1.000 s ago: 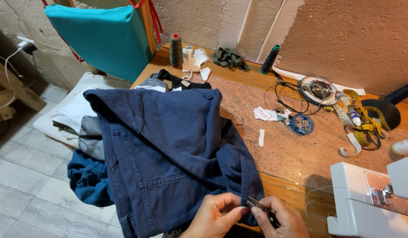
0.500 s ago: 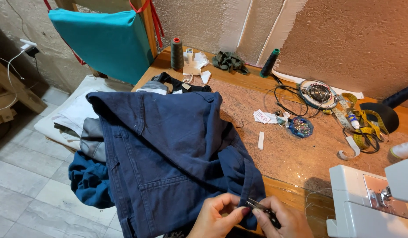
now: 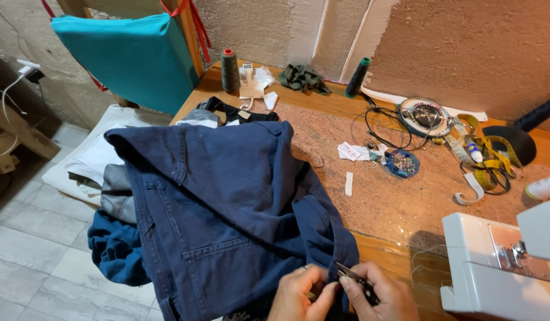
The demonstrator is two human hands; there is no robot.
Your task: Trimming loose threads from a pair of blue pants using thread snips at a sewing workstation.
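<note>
Head view. The navy garment (image 3: 227, 208) lies spread over the near edge of the wooden worktop (image 3: 405, 202), its lower edge gathered between both hands at the bottom of the frame. The left hand (image 3: 299, 294) pinches a fold of the cloth, its grip narrow and closed on the fabric; the right hand (image 3: 376, 294) holds a small pair of dark thread snips (image 3: 353, 276), its grip closed on the tool, whose tip points into the fold just beside the left fingertips. Whether the blades stand open or closed cannot be told at this size. For clean work here, the judgement is that the left grip should keep the fold taut and flat, so that only thread and no cloth lies between the blades, and that the tip should stay shallow and angled away from the fingers. Just right of the right grip stands a white sewing machine (image 3: 495, 267). Well beyond both grips, across the worktop, lie a blue pin dish (image 3: 402, 162), a yellow tape measure (image 3: 492, 157), a loose white label strip (image 3: 348, 183) and a dark thread cone (image 3: 230, 70). Left of the left grip, more folded cloth (image 3: 103, 160) hangs off the worktop toward the tiled floor (image 3: 31, 255).
</note>
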